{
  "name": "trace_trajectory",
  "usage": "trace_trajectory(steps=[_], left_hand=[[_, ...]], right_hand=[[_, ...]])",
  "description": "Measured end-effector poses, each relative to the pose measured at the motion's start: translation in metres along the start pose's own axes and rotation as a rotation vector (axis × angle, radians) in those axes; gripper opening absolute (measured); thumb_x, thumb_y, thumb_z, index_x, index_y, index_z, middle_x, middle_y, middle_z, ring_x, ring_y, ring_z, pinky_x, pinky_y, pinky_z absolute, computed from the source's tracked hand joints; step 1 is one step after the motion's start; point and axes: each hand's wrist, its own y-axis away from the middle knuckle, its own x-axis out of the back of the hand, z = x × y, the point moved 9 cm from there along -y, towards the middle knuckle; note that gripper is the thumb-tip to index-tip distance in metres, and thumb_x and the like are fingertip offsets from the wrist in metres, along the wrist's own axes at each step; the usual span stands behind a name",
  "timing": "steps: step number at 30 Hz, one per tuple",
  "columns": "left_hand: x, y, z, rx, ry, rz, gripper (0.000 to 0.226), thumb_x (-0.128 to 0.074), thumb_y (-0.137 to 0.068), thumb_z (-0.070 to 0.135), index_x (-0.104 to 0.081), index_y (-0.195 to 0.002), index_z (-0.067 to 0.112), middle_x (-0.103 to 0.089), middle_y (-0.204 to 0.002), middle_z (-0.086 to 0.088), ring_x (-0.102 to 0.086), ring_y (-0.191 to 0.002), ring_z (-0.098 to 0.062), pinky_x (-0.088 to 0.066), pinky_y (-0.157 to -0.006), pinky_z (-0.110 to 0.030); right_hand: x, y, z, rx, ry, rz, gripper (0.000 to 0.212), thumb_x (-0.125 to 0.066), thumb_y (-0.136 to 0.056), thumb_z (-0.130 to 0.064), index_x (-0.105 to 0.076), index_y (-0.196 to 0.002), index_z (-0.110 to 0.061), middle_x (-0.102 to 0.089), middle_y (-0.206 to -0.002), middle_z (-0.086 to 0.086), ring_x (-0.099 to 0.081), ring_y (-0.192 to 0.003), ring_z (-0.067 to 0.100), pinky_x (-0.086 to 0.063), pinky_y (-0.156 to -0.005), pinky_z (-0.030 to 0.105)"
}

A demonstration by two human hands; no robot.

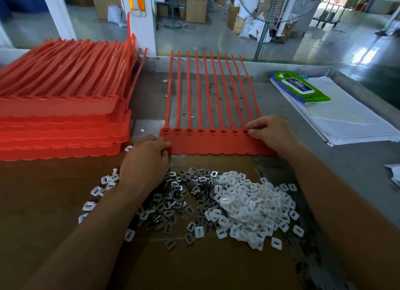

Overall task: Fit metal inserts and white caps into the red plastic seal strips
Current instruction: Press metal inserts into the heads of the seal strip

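Observation:
A red seal strip sheet (207,143) lies flat at the table's middle, its long tails pointing away. Several of its head sockets hold metal inserts. My left hand (145,157) pinches the sheet's near left corner. My right hand (270,131) has its fingertips pinched at a socket near the sheet's right end; whatever they hold is hidden. In front of the sheet lies a pile of dark metal inserts (171,203), and a pile of white caps (249,207) sits to its right.
A tall stack of red seal sheets (62,116) fills the left side. Lined paper (346,125) and a green wipes pack (300,88) lie at the right. Loose caps (97,190) are scattered left of my arm. Brown cardboard (194,268) covers the near table.

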Motion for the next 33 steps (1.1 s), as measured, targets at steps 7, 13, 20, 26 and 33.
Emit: trace_trajectory(steps=[7, 13, 20, 26, 33], left_hand=[[-0.001, 0.000, 0.000, 0.011, 0.006, -0.007, 0.025, -0.052, -0.085, 0.010, -0.066, -0.106, 0.011, -0.061, -0.115, -0.006, -0.057, -0.101, -0.021, -0.038, -0.086, -0.025], [0.000, 0.000, 0.002, 0.005, 0.000, -0.004, 0.025, -0.052, -0.085, 0.008, -0.067, -0.105, 0.010, -0.062, -0.114, -0.008, -0.057, -0.101, -0.022, -0.040, -0.088, -0.029], [-0.001, 0.000, 0.000, 0.014, 0.005, -0.008, 0.025, -0.052, -0.085, 0.009, -0.066, -0.106, 0.010, -0.061, -0.116, -0.007, -0.057, -0.102, -0.022, -0.040, -0.089, -0.028], [-0.002, 0.000, 0.000, 0.007, 0.001, -0.013, 0.026, -0.051, -0.086, 0.009, -0.066, -0.107, 0.010, -0.061, -0.116, -0.008, -0.057, -0.102, -0.022, -0.039, -0.088, -0.027], [-0.002, -0.001, 0.000, -0.005, 0.000, -0.014, 0.025, -0.051, -0.085, 0.008, -0.066, -0.105, 0.009, -0.061, -0.114, -0.009, -0.057, -0.102, -0.023, -0.040, -0.088, -0.029]], right_hand=[[-0.011, 0.033, -0.052, 0.194, 0.039, -0.162, 0.019, -0.069, -0.079, -0.017, -0.070, -0.098, -0.018, -0.054, -0.078, -0.026, -0.052, -0.077, -0.009, -0.036, -0.070, 0.008], [-0.043, 0.066, -0.090, 0.324, 0.134, -0.414, 0.014, -0.068, -0.081, -0.020, -0.071, -0.094, -0.019, -0.060, -0.079, -0.020, -0.053, -0.071, -0.011, -0.042, -0.065, 0.001], [-0.065, 0.078, -0.087, 0.295, 0.185, -0.513, 0.015, -0.071, -0.077, -0.015, -0.072, -0.090, -0.022, -0.054, -0.064, -0.025, -0.051, -0.063, -0.013, -0.039, -0.060, 0.001], [-0.068, 0.077, -0.086, 0.292, 0.192, -0.524, 0.021, -0.073, -0.076, -0.016, -0.061, -0.067, -0.031, -0.054, -0.064, -0.022, -0.051, -0.062, -0.012, -0.037, -0.056, 0.003], [-0.063, 0.079, -0.089, 0.332, 0.090, -0.497, 0.022, -0.064, -0.084, -0.017, -0.052, -0.070, -0.029, -0.059, -0.072, -0.012, -0.055, -0.068, -0.001, -0.044, -0.060, 0.013]])
